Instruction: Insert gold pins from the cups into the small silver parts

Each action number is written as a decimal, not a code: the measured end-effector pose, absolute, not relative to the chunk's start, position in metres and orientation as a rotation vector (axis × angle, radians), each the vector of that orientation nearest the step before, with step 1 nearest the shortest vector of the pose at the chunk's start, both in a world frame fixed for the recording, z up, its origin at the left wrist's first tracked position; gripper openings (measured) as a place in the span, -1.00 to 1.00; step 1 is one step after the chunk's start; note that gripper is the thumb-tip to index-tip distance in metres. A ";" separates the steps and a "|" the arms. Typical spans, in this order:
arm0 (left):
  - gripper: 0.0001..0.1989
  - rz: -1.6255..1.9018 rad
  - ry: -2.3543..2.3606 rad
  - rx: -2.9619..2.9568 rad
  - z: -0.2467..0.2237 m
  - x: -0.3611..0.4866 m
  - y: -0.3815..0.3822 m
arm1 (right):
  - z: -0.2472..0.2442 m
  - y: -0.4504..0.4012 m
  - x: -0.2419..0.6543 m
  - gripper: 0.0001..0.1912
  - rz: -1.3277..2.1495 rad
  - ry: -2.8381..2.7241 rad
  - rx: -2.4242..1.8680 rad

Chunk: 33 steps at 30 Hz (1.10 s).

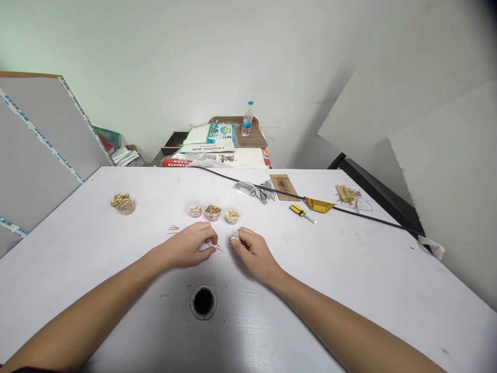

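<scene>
My left hand (194, 244) is curled low over the table, its thumb and index finger closed around thin brass pins (219, 248) whose ends stick out past the fingertips. Between the thumb and fingers of my right hand (254, 252) is a small whitish, partly clear piece (235, 235); its exact kind is too small to make out. More thin brass pins (173, 229) lie loose left of my left hand. Just beyond both hands stand three small clear cups of brass parts: a left one (195, 211), a middle one (213, 212) and a right one (232, 216).
A fuller cup of brass pins (123, 203) stands at far left. Toward the right lie a yellow screwdriver (302, 213), a brown card (285, 187), a black cable (373, 218) and a bag of brass parts (348, 195). A round hole (204, 302) opens in the near tabletop.
</scene>
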State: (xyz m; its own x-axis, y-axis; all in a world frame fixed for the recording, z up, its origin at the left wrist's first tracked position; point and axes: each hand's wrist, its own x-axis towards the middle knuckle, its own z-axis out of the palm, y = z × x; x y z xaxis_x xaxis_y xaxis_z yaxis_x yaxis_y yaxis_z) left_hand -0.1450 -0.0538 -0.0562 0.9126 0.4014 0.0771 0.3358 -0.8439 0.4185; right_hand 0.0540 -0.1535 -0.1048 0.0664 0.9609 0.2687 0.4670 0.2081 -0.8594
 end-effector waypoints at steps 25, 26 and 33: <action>-0.86 -0.039 0.431 3.283 -0.071 -0.126 -0.079 | -0.109 -0.150 0.056 -0.62 0.798 -1.556 -1.356; -0.86 -0.030 0.424 3.280 -0.072 -0.126 -0.079 | -0.109 -0.150 0.056 -0.63 0.809 -1.552 -1.353; -0.91 0.024 0.406 3.257 -0.072 -0.127 -0.077 | -0.108 -0.150 0.056 -0.61 0.826 -1.531 -1.341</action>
State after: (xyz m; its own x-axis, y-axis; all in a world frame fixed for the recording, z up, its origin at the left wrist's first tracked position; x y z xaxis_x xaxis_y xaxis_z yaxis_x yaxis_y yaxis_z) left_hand -0.1271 -0.0772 -0.0721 0.9694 0.2435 0.0317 0.2455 -0.9596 -0.1376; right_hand 0.0564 -0.1498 -0.1081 0.0056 0.9795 0.2012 0.3696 0.1849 -0.9106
